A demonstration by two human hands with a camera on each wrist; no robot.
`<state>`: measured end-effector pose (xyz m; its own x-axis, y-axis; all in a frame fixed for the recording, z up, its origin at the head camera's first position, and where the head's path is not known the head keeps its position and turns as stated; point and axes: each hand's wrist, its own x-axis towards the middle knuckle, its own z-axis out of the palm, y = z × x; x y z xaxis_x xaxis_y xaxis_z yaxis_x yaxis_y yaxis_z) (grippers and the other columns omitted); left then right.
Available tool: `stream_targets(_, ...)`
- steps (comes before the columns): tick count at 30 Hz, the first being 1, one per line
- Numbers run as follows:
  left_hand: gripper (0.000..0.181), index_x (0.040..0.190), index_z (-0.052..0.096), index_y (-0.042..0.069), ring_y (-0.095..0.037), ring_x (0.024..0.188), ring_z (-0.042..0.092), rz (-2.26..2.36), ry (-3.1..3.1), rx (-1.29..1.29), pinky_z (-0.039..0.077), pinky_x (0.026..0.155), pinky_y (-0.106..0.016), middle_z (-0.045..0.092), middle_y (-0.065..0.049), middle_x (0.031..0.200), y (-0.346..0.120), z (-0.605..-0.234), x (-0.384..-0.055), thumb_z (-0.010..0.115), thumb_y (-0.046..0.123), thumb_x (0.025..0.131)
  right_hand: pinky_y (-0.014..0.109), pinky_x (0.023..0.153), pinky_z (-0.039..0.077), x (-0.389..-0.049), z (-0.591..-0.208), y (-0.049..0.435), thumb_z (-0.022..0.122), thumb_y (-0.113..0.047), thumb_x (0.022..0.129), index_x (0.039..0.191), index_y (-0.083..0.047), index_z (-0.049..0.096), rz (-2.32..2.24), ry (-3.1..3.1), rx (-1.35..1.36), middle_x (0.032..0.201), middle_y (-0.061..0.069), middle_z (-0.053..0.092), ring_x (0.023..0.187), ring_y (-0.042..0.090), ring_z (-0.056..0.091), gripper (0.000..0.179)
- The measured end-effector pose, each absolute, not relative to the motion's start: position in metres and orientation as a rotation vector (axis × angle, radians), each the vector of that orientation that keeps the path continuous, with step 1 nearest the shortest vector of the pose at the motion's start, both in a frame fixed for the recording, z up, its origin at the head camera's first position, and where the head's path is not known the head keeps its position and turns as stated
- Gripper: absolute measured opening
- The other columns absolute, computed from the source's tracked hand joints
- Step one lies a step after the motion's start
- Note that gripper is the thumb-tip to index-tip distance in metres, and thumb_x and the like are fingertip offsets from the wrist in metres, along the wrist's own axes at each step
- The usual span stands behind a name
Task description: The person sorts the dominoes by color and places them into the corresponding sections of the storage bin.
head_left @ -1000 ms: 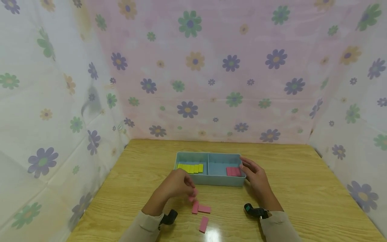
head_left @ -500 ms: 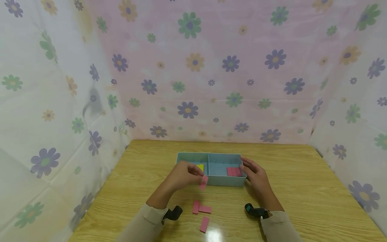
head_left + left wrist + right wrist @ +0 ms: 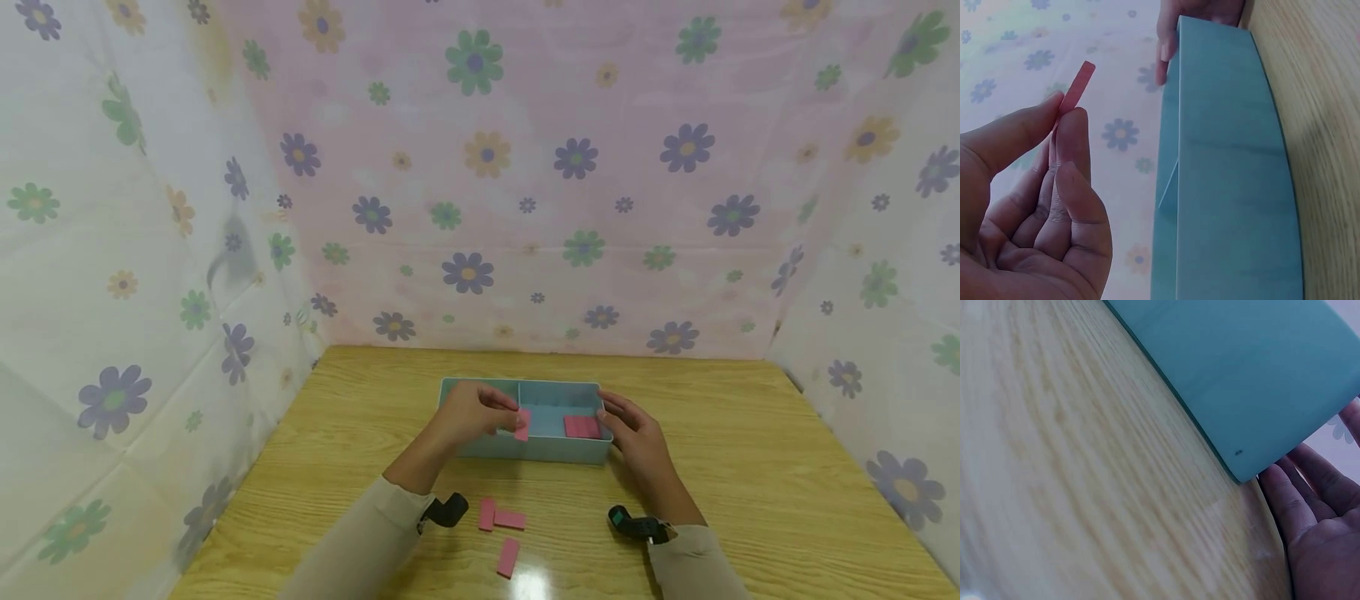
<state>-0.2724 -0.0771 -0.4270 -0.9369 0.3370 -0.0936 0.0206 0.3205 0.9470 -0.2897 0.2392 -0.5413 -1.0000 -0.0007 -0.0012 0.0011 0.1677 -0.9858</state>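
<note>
My left hand [image 3: 468, 414] pinches a small flat pink tile [image 3: 523, 425] between thumb and index finger, above the front wall of a blue two-compartment box [image 3: 558, 451]. In the left wrist view, the tile [image 3: 1077, 86] shows edge-on, sticking up from the fingertips. A row of pink tiles [image 3: 582, 427] lies at the right end of the right compartment. The left hand hides the yellow tiles in the left compartment. At the box's right end rests my right hand [image 3: 635, 435], its thumb at the rim and its fingers [image 3: 1288, 503] extended against the end wall.
Three loose pink tiles lie on the wooden table [image 3: 337, 500] in front of the box: one upright tile [image 3: 487, 514], one sideways tile [image 3: 510, 520] and a nearer slanted tile [image 3: 507, 557]. A flowered cloth [image 3: 525, 275] encloses the table's back and sides.
My left hand has lifted a pink tile from the table and carried it up and to the right, over the box's front wall near the divider. The right hand has stayed at the box.
</note>
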Motion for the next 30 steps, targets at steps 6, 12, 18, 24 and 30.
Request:
stream_targets(6, 0.018, 0.098, 0.081, 0.017, -0.021, 0.088, 0.074, 1.695, 2.288, 0.261, 0.062, 0.086, -0.046, 0.078, -0.001, 0.1, -0.064, -0.421, -0.287, 0.086, 0.028, 0.086, 0.043, 0.112, 0.049, -0.289, -0.541, 0.24, 0.063, -0.048, 0.102, 0.153, -0.03, 0.051, -2.028, 2.388, 0.008, 0.16, 0.008, 0.046, 0.147, 0.027, 0.045, 0.055)
stream_targets(12, 0.016, 0.098, 0.08, 0.015, -0.016, 0.088, 0.076, 1.705, 2.29, 0.212, 0.063, 0.087, -0.04, 0.079, -0.001, 0.095, -0.048, -0.416, -0.304, 0.085, 0.026, 0.087, 0.032, 0.107, 0.052, -0.289, -0.538, 0.241, 0.063, -0.054, 0.099, 0.154, -0.029, 0.051, -2.02, 2.42, -0.033, 0.159, 0.008, 0.047, 0.145, 0.026, 0.046, 0.061)
stream_targets(18, 0.012, 0.096, 0.08, 0.013, -0.014, 0.084, 0.077, 1.685, 2.287, 0.196, 0.062, 0.091, -0.045, 0.08, -0.002, 0.089, -0.031, -0.419, -0.316, 0.085, 0.02, 0.088, 0.035, 0.11, 0.051, -0.288, -0.537, 0.241, 0.063, -0.053, 0.1, 0.154, -0.029, 0.05, -2.016, 2.407, -0.029, 0.16, 0.009, 0.047, 0.145, 0.026, 0.046, 0.061)
stream_targets(24, 0.011, 0.093, 0.08, 0.012, -0.013, 0.08, 0.077, 1.65, 2.349, 0.159, 0.062, 0.091, -0.047, 0.079, -0.001, 0.087, -0.017, -0.423, -0.321, 0.086, 0.018, 0.086, 0.036, 0.11, 0.051, -0.289, -0.538, 0.24, 0.064, -0.053, 0.099, 0.154, -0.029, 0.051, -2.02, 2.393, -0.016, 0.159, 0.008, 0.048, 0.146, 0.026, 0.046, 0.061)
stream_targets(30, 0.011, 0.091, 0.079, 0.013, -0.013, 0.078, 0.076, 1.577, 2.41, 0.165, 0.062, 0.089, -0.046, 0.079, -0.001, 0.082, -0.007, -0.422, -0.323, 0.087, 0.019, 0.085, 0.032, 0.107, 0.052, -0.289, -0.538, 0.241, 0.064, -0.055, 0.098, 0.153, -0.03, 0.051, -2.025, 2.384, -0.01, 0.159, 0.007, 0.048, 0.145, 0.026, 0.046, 0.062)
